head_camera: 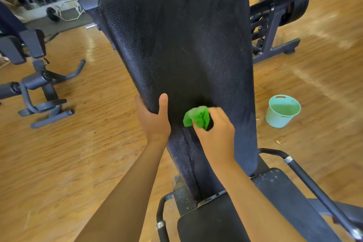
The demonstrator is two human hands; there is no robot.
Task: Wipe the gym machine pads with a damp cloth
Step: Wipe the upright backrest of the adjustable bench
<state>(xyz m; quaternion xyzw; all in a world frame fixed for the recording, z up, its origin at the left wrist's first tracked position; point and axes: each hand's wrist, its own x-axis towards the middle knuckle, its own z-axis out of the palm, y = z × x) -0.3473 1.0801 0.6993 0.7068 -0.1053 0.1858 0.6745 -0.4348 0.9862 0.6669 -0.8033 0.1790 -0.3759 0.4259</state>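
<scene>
The left hand (155,122) grips the left edge of the black back pad (182,45), thumb on its face and fingers wrapped behind. Just to its right, the right hand (215,133) presses a bunched green cloth (196,117), clutched in its fingers, against the pad's lower middle. Further right, a teal bucket (282,111) stands on the wooden floor (68,153).

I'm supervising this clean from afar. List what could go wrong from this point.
1. The right hand has the green cloth bunched small, so each pass likely covers little of the back pad and patches may be missed.
2. A split seam runs down the lower pad; rubbing there could catch it or push moisture in.
3. The teal bucket sits on the wood floor beside the machine, where it could be kicked over.
</scene>
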